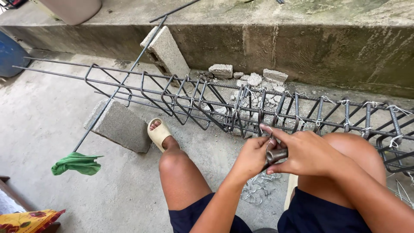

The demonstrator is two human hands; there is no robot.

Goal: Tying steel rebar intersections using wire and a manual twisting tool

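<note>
Green rag (76,164) — concrete blocks (122,125) — blue barrel (10,56)

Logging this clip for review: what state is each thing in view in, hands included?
Left hand: closed on the metal tool.
Right hand: gripping the metal tool, index finger extended.
Rebar cage: lying horizontal, right-hand stirrups wire-tied, left ones leaning and bunched.
Concrete block: flat on the ground under the cage.
Green cloth: crumpled on the floor.
Tie wires: loose pile on the ground.
</note>
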